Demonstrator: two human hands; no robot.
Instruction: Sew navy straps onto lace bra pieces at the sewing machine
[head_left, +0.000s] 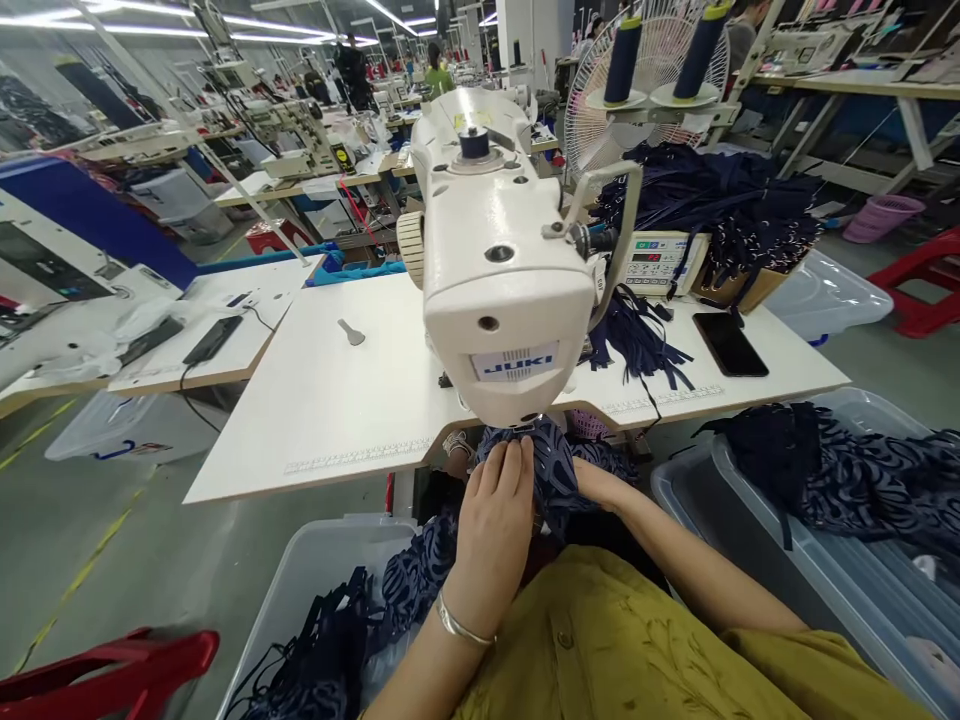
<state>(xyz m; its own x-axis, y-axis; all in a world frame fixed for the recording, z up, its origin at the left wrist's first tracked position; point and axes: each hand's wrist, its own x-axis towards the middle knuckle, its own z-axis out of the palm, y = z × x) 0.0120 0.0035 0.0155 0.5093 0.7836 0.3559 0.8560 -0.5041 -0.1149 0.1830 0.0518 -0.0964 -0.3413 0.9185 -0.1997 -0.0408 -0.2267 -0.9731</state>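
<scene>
A navy garment piece [555,468] with a dark wavy pattern is bunched below the head of a white Juki sewing machine [499,330], at the front edge of the table. My left hand [496,500], wearing a silver bangle at the wrist, has its fingers together and curled over the near side of this fabric. On the other side, my right hand [598,485] touches the fabric's right edge. Its fingers are hidden behind the folds, so their grip does not show. The needle area lies out of sight behind the machine head.
Navy straps [641,335] and a phone [729,344] lie right of the machine, near a control panel [660,262]. A grey metal piece [350,333] rests left on the white table [360,400]. Plastic bins [300,560] of patterned fabric flank me. A red stool [135,670] stands lower left.
</scene>
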